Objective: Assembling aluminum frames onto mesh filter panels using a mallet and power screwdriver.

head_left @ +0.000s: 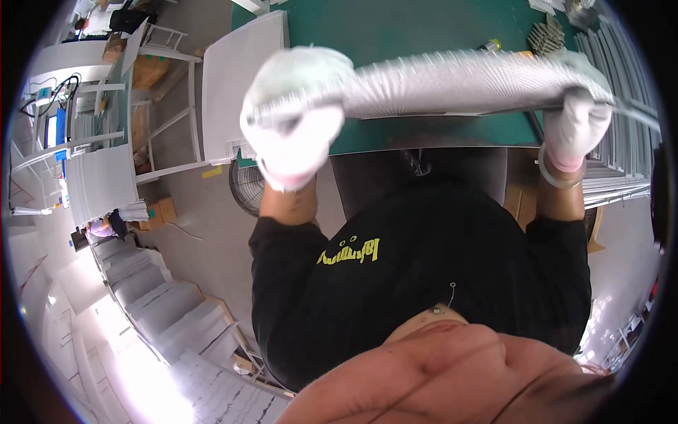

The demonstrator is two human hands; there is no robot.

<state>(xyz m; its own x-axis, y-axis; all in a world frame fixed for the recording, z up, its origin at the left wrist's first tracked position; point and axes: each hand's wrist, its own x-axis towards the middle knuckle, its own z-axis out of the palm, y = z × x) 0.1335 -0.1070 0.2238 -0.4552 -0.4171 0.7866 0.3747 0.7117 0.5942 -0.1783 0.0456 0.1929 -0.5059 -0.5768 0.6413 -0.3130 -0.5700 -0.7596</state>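
Observation:
A long silver panel with fine, fin-like ridges is held up crosswise above the green worktable. Its kind is not certain. My left hand, in a white glove, grips the left end, and motion blurs its outline. At the opposite end, my gloved right hand has its fingers wrapped round the panel's edge. The panel bows slightly upward between the two hands. Beyond its right end, a thin grey strip sticks out; whether it belongs to the panel I cannot tell.
Pale flat panels are stacked left of the table. More thin panels stand in rows at the right. On the table's far right lie a ridged metallic piece and a yellow-and-black object. A round fan stands below left.

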